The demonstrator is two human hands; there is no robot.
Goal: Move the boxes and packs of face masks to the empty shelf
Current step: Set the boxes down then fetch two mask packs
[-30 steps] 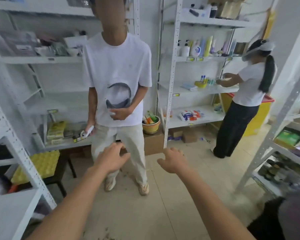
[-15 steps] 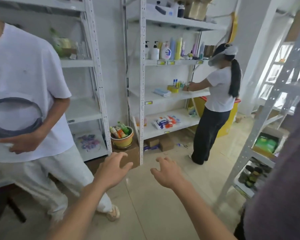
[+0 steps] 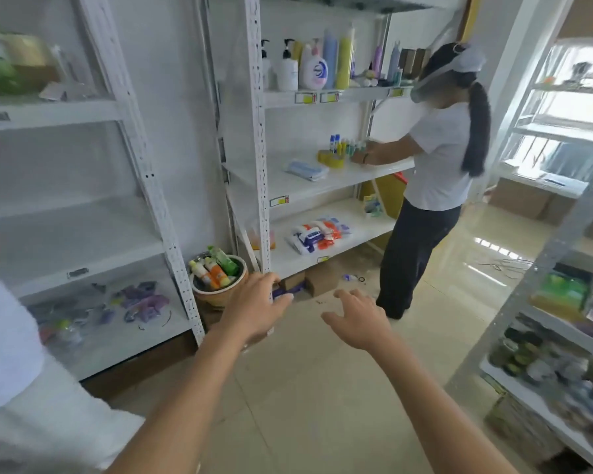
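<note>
A blue pack of face masks (image 3: 307,170) lies on the middle board of the white rack (image 3: 258,138) straight ahead. Blue, white and orange packs (image 3: 320,234) lie on the board below it. My left hand (image 3: 255,307) and my right hand (image 3: 360,319) are stretched out in front of me over the floor, both with relaxed fingers and holding nothing. Both hands are well short of the rack. The left rack has a bare middle board (image 3: 72,230).
A person in a white shirt and dark trousers (image 3: 432,186) stands at the rack's right end, hands on the middle board. Another person in white (image 3: 11,354) is at my left edge. A pot of bottles (image 3: 218,278) stands on the floor. Another stocked rack (image 3: 558,340) is on the right.
My view has swung to the right: the person in white has slid from the centre to the left edge, and the rack with the masks is closer. Both hands stay extended and empty.
</note>
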